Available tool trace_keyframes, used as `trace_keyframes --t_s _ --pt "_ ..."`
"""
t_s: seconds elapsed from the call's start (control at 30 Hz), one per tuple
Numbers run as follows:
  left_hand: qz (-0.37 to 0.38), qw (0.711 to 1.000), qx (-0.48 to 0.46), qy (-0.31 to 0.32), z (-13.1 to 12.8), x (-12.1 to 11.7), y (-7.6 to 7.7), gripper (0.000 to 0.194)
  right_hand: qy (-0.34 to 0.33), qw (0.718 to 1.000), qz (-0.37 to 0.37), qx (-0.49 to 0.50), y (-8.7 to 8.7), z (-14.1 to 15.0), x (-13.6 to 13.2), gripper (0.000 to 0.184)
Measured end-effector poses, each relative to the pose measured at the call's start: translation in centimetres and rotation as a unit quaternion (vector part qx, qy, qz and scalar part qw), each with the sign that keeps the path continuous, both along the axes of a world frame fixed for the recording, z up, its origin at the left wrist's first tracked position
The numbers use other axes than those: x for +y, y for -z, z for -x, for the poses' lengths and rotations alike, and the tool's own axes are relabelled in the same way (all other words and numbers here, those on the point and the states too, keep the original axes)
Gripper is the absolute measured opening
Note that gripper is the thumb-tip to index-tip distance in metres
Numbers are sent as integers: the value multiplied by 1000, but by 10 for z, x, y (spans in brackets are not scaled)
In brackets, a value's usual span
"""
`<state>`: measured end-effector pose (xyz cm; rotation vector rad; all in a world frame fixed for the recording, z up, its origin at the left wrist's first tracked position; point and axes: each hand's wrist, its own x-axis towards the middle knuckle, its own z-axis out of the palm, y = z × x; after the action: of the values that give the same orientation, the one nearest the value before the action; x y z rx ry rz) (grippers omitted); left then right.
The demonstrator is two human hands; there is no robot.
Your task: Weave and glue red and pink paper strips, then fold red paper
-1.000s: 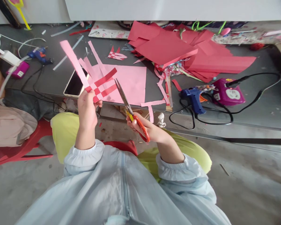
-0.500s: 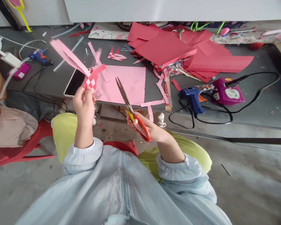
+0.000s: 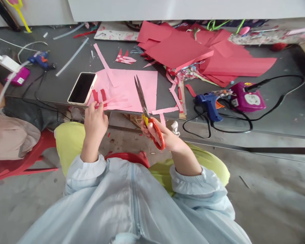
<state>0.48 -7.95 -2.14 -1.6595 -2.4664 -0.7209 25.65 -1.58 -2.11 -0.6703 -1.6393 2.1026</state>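
My left hand (image 3: 95, 118) is closed over a woven paper piece, its fingers hiding most of the weave. Two red strips (image 3: 99, 96) stick out beyond the fingertips, and blurred pink strips (image 3: 117, 100) reach to the right over a pink paper sheet (image 3: 139, 88). In my right hand (image 3: 159, 130) is a pair of scissors (image 3: 143, 103) with red and yellow handles. Their blades are nearly together and point away from me above the pink sheet. Left of the sheet lies a phone (image 3: 82, 88), close to my left hand.
A small checked paper piece (image 3: 125, 58) lies behind the sheet, near a heap of red paper (image 3: 179, 49). To the right are a blue glue gun (image 3: 208, 106), its black cable and a purple box (image 3: 249, 98). Another glue gun (image 3: 42, 60) lies left, beside a seated person (image 3: 12, 139).
My left hand has lowered the woven paper from above the phone to the sheet and turned it, so its pink strips now point right. The scissors have shifted slightly right and stand more upright.
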Motion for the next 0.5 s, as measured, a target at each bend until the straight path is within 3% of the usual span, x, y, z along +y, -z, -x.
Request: trace_keyframes --t_s 0.13,0.23,0.37,0.43,0.5 --pt "-43 999 -4 0 1 -10 4 60 3 1000 4 -5 0 -1 -1 55" --pt "-91 995 -38 -34 2 -15 6 50 -2 1000 7 -8 1 -1 -1 56" --pt "-130 971 -159 -119 0 -20 9 22 -10 1000 14 -11 2 0 -1 58" --pt "-146 955 -218 -142 -1 -22 12 21 -15 1000 23 -14 3 0 -1 59" --pt "-154 926 -320 -126 -4 -21 15 23 -19 999 35 -16 3 1 -2 59"
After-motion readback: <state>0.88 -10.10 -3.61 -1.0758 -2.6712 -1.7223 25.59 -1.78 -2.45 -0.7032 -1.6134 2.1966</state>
